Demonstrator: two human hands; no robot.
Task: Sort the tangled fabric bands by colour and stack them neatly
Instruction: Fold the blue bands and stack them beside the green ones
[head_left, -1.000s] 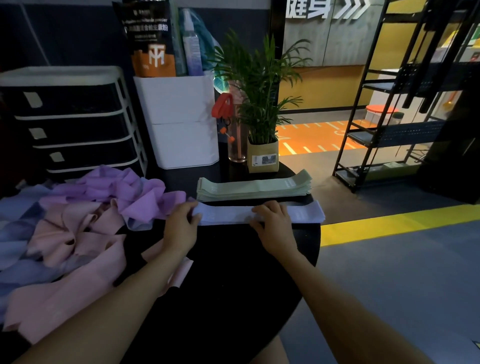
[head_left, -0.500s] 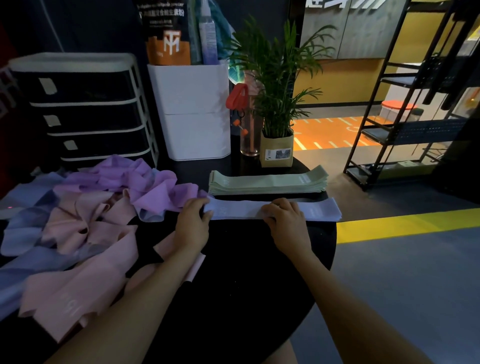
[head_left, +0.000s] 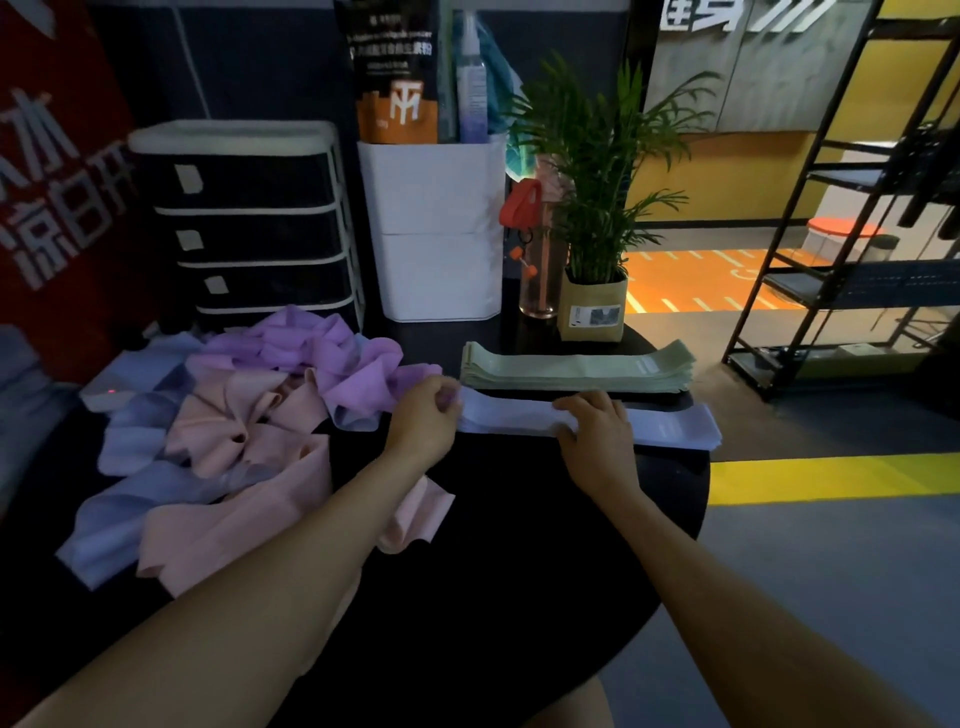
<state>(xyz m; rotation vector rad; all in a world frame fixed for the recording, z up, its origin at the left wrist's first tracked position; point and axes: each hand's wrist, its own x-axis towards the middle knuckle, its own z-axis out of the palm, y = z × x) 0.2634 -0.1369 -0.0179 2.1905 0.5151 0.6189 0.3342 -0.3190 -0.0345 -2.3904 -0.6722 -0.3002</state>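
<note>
**Clerk:** Item one, the hands?

**Recorder:** The left hand (head_left: 423, 415) had its fingers curled, pinching the left end of the pale blue band (head_left: 670, 423). The right hand (head_left: 597, 428) lay on the same band near its middle, fingers bent over the top and thumb tucked at the near edge, holding it down.

**Clerk:** Where did that band lie?

**Recorder:** Stretched flat across the far part of the round black table (head_left: 519, 571), its right end at the table's edge. A small white printed patch showed near that end; the writing was too small to read.

**Clerk:** Next entry.

**Recorder:** The green stack (head_left: 576, 366) sat just behind the blue band, parallel to it, neatly squared, with a white label near its right end, unreadable.

**Clerk:** The unsorted stock?

**Recorder:** The tangled pile (head_left: 234, 415) lay to the left: purple bands at the back, pink in the middle and front, pale blue along the left side.

**Clerk:** Background items with lettering?

**Recorder:** A white bin (head_left: 431, 234) held a dark pouch (head_left: 397, 73) bearing an "M"-shaped logo on orange and white Chinese characters. A potted plant (head_left: 592, 306) carried a small label, illegible. A drawer unit (head_left: 244, 218) had white tags. A red banner (head_left: 47, 182) showed large white Chinese characters.
</note>
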